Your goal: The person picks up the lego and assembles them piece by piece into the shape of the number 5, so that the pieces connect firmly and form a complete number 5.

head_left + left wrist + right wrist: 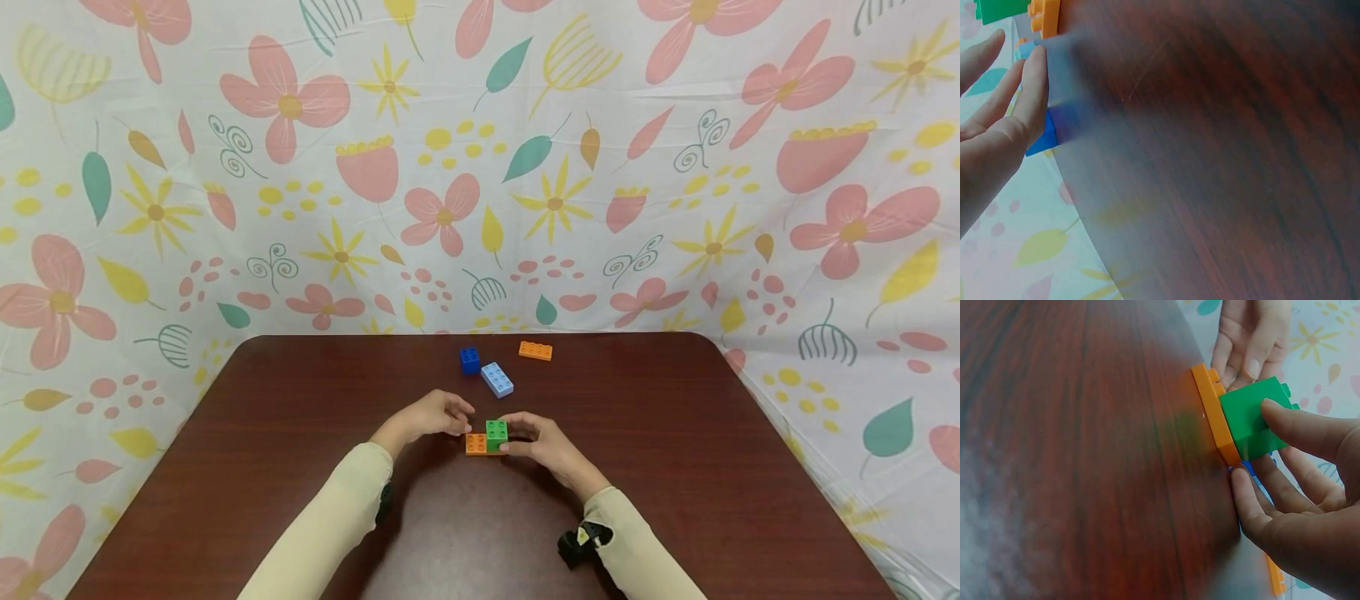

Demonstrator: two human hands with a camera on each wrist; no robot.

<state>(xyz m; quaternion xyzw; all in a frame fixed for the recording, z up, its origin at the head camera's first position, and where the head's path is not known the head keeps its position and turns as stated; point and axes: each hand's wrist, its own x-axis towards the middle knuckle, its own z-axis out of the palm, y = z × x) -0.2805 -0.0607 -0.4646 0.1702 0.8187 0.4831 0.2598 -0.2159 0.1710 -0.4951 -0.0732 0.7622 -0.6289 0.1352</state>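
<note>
Three loose bricks are seen upper-middle on the table (675,467): dark blue brick (470,360), light blue brick (497,379), orange flat brick (536,351).

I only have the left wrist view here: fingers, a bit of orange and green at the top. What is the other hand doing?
Observer: The right hand pinches the green brick on the orange plate.
Operator: And the left?
Observer: The left hand touches the orange plate's far end.
Operator: Any loose pieces?
Observer: Three lie beyond the hands: a dark blue brick, a light blue brick and an orange brick.
</note>
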